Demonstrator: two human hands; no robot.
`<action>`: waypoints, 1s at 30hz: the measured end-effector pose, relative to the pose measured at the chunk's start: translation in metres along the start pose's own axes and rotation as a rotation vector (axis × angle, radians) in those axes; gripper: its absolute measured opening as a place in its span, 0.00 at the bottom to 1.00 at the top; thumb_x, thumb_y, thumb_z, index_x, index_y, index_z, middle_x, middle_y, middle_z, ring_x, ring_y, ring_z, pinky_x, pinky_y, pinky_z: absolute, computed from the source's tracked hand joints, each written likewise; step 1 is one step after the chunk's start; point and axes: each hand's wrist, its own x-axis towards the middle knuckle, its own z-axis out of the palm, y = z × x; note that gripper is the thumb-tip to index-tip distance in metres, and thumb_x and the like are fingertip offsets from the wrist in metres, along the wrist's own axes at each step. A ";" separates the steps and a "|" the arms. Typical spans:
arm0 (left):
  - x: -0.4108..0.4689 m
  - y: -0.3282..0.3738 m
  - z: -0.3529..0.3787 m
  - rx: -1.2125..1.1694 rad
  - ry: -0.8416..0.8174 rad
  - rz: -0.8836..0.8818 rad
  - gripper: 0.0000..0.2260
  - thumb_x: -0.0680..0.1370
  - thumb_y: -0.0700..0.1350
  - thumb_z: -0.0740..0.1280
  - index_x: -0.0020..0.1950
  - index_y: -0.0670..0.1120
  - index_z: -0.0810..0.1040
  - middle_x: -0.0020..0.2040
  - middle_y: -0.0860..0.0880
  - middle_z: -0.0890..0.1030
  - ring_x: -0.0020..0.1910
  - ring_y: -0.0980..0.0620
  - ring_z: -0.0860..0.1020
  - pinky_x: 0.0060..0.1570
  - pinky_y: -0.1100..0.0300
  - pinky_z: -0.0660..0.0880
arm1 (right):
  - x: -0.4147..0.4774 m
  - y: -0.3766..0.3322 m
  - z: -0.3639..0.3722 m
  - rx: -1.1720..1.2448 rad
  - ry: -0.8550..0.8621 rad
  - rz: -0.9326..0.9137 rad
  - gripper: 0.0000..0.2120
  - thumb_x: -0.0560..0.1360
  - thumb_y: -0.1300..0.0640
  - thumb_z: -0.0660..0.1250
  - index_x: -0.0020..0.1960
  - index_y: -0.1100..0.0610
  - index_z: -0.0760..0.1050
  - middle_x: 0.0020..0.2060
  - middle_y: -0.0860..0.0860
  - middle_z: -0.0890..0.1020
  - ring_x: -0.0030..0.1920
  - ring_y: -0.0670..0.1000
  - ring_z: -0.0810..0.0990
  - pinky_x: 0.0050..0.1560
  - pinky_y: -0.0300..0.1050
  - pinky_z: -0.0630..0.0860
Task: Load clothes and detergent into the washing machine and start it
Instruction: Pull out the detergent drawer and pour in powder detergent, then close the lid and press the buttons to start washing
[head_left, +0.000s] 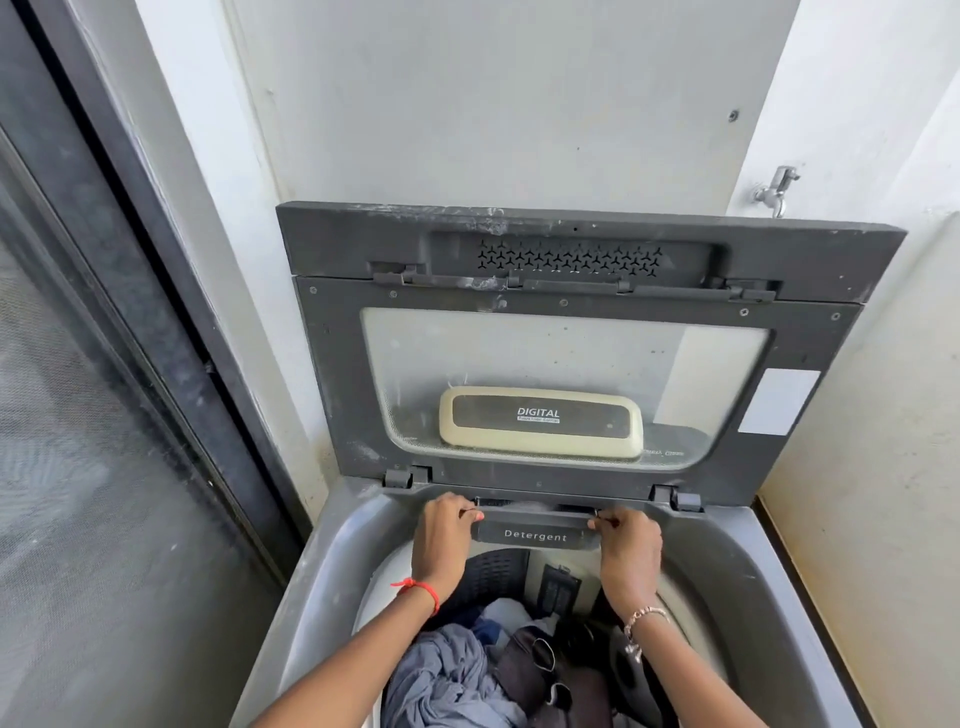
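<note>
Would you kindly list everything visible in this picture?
washing machine: one, grey, centre
lid: one, dark grey, raised behind the tub
detergent drawer: one, dark grey, tub's rear rim
clothes: several, blue-grey, dark and white, in the drum
box marked DIGITAL: one, cream, behind lid window
tap: one, silver, right wall
glass door: one, dark frame, left
left hand: one, red wrist thread, grips drawer's left end
right hand: one, beaded bracelet, grips drawer's right end

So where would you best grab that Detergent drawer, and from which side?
Grip the detergent drawer by its two short ends with both hands, reaching over the tub from the front. It is wide, shallow, set at the back under the raised lid, so it likely slides forward.
</note>
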 end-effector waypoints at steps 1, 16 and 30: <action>0.003 -0.003 0.000 0.024 -0.003 0.012 0.05 0.75 0.41 0.69 0.42 0.41 0.83 0.43 0.47 0.82 0.38 0.51 0.79 0.40 0.59 0.76 | 0.001 0.000 0.001 -0.021 0.005 -0.023 0.07 0.72 0.70 0.64 0.39 0.66 0.81 0.39 0.57 0.83 0.37 0.55 0.77 0.39 0.47 0.71; 0.007 -0.002 0.007 0.390 0.015 0.124 0.13 0.80 0.48 0.61 0.48 0.39 0.77 0.50 0.43 0.81 0.50 0.43 0.79 0.42 0.54 0.71 | 0.016 0.008 -0.001 -0.376 -0.090 -0.337 0.14 0.69 0.69 0.70 0.32 0.59 0.66 0.33 0.59 0.78 0.30 0.62 0.78 0.26 0.47 0.65; 0.058 0.122 -0.108 0.464 0.511 0.997 0.28 0.75 0.57 0.60 0.71 0.46 0.62 0.72 0.48 0.62 0.75 0.48 0.55 0.73 0.47 0.51 | 0.039 -0.163 -0.126 -0.020 0.294 -0.904 0.08 0.74 0.58 0.68 0.48 0.62 0.77 0.44 0.56 0.79 0.47 0.56 0.76 0.41 0.47 0.73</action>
